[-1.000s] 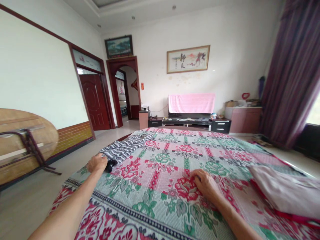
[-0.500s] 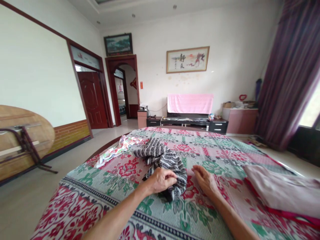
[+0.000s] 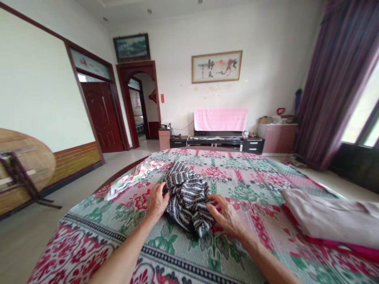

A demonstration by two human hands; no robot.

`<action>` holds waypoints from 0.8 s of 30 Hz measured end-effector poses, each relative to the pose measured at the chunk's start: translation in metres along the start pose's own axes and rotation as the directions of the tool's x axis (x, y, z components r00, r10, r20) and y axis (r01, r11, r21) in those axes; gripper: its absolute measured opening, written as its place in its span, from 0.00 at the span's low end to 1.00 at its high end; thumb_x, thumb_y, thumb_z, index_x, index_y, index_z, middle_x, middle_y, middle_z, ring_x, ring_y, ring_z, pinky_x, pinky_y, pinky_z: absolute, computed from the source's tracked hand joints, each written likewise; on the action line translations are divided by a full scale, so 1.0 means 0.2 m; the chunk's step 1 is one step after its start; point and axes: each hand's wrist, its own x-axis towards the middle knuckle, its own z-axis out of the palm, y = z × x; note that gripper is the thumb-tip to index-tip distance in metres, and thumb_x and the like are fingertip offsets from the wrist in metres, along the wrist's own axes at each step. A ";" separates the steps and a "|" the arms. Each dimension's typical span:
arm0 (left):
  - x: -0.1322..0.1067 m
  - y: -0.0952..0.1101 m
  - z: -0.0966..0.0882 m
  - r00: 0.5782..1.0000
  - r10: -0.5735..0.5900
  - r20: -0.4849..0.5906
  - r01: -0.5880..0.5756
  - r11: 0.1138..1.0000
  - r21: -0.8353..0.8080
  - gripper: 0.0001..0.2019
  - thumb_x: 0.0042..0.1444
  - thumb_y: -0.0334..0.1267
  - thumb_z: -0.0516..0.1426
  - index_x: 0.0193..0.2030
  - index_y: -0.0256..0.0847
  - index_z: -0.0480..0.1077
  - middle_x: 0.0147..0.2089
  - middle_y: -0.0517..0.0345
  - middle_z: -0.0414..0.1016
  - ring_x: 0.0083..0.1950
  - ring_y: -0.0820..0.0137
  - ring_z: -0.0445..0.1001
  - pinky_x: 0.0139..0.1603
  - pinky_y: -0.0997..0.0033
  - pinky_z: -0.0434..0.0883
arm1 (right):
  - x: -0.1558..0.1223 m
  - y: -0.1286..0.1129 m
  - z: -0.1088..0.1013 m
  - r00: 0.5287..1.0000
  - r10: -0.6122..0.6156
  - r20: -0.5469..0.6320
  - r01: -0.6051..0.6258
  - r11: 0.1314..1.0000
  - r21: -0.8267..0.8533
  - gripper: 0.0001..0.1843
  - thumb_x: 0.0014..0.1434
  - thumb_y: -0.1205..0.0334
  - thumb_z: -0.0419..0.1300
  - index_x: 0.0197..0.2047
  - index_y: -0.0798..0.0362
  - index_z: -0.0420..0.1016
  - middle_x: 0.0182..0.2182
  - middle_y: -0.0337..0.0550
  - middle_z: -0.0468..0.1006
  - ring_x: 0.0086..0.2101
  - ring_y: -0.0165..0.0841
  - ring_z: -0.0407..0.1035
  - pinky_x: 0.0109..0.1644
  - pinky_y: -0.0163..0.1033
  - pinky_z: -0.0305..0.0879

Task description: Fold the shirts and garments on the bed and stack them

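Note:
A crumpled knitted garment point(image 3: 189, 197) with black, white and grey stripes lies in a loose heap on the flowered cloth point(image 3: 166, 238). At its left edge, my left hand point(image 3: 158, 200) touches the knit, with thumb and fingers bent but apart. My right hand point(image 3: 226, 216) is against the right side, its thumb and forefinger spread at the edge of the fabric. Which folds lie underneath is hidden.
A white cloth with a colourful print point(image 3: 133, 178) lies at the left of the table. Folded clothes, pale pink point(image 3: 331, 217) over red, are stacked at the right. Beyond stand a low black cabinet point(image 3: 255, 146) and a folded round table point(image 3: 35, 157).
My left hand has moved from atop the garment to its left edge. My right hand has come in to touch the right side. The garment is more bunched, its left part drawn in.

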 end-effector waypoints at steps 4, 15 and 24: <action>0.00 -0.08 0.04 0.995 -0.028 0.094 0.025 0.999 0.038 0.27 0.51 0.34 0.56 0.58 0.32 0.61 0.54 0.40 0.69 0.56 0.58 0.67 0.57 0.58 0.64 | -0.03 -0.06 0.09 0.990 -0.005 0.141 0.010 0.999 -0.034 0.35 0.54 0.48 0.57 0.62 0.52 0.58 0.58 0.53 0.64 0.57 0.44 0.59 0.59 0.52 0.57; 0.04 -0.06 -0.01 0.926 -0.326 0.191 0.346 0.935 -0.077 0.10 0.53 0.38 0.51 0.34 0.39 0.73 0.31 0.55 0.75 0.35 0.66 0.71 0.38 0.69 0.64 | 0.00 0.02 0.22 1.000 -0.016 -0.024 0.017 0.999 0.046 0.43 0.38 0.74 0.49 0.61 0.56 0.57 0.57 0.52 0.65 0.58 0.40 0.58 0.62 0.48 0.54; 0.18 -0.08 -0.18 0.782 -0.615 0.098 0.402 0.378 -0.834 0.10 0.38 0.40 0.57 0.27 0.36 0.71 0.23 0.64 0.70 0.26 0.74 0.65 0.28 0.76 0.62 | 0.14 0.22 -0.20 0.817 0.477 -0.324 -0.309 0.836 0.454 0.29 0.41 0.60 0.55 0.50 0.58 0.71 0.33 0.44 0.78 0.28 0.33 0.70 0.28 0.34 0.64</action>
